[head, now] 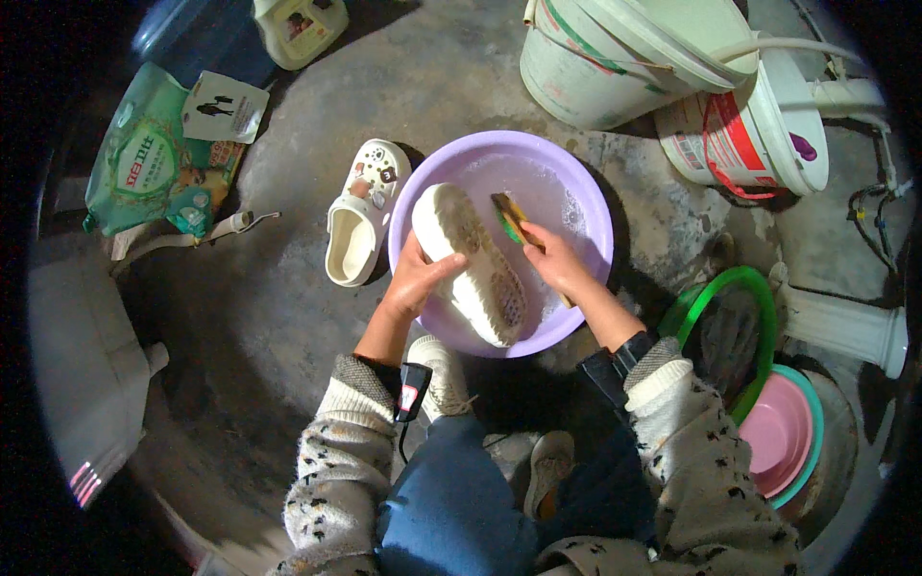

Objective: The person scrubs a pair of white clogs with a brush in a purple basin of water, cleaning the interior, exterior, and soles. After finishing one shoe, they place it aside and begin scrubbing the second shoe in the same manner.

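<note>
A white clog (479, 270) is tilted sole up over a purple plastic basin (599, 237) that holds sudsy water. My left hand (421, 277) grips the clog's left side, its thumb lying on the sole. In my right hand (558, 263) is a scrubbing brush (513, 216) with a wooden handle and green and yellowish bristles. The brush is just right of the clog, over the water, with a gap between them. The other white clog (360, 209), decorated with charms, stands upright on the floor left of the basin.
White buckets (591, 79) stand at the upper right. A green-rimmed basin (769, 331) and a pink basin (781, 432) are at the right. A green detergent bag (144, 155) and a white jug (299, 32) lie at the upper left. My shoes are just below the purple basin.
</note>
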Demonstrator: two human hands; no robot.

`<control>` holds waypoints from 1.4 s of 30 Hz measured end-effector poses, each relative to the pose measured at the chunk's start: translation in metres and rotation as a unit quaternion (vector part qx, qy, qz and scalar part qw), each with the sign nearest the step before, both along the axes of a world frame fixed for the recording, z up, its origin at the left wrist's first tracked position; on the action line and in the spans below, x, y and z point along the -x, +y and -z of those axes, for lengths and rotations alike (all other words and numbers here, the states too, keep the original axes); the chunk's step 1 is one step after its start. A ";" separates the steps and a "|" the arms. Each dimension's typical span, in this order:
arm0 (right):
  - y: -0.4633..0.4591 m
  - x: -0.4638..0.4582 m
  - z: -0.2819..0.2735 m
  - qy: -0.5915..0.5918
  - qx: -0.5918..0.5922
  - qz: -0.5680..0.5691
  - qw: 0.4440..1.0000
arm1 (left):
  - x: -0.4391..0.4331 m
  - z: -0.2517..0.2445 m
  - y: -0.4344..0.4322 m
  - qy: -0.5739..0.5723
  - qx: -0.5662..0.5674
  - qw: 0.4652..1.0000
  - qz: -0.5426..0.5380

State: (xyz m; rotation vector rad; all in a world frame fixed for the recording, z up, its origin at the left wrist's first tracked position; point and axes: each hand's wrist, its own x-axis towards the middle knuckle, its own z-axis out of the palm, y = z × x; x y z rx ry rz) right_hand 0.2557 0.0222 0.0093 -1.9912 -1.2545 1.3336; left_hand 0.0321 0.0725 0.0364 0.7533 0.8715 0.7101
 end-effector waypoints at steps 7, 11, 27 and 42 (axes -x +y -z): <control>-0.026 0.003 -0.005 -0.035 -0.029 -0.008 0.999 | -0.002 0.010 0.001 0.000 0.017 1.000 -0.001; -0.037 0.006 -0.053 0.025 -0.207 -0.021 0.978 | -0.009 0.014 0.004 -0.057 0.066 0.996 -0.011; -0.001 0.035 -0.089 -0.154 -0.130 -0.073 0.977 | -0.024 0.004 -0.006 -0.166 0.059 0.984 -0.002; 0.001 0.028 -0.069 -0.110 -0.175 -0.070 0.976 | -0.017 0.003 -0.013 -0.151 0.017 0.987 -0.051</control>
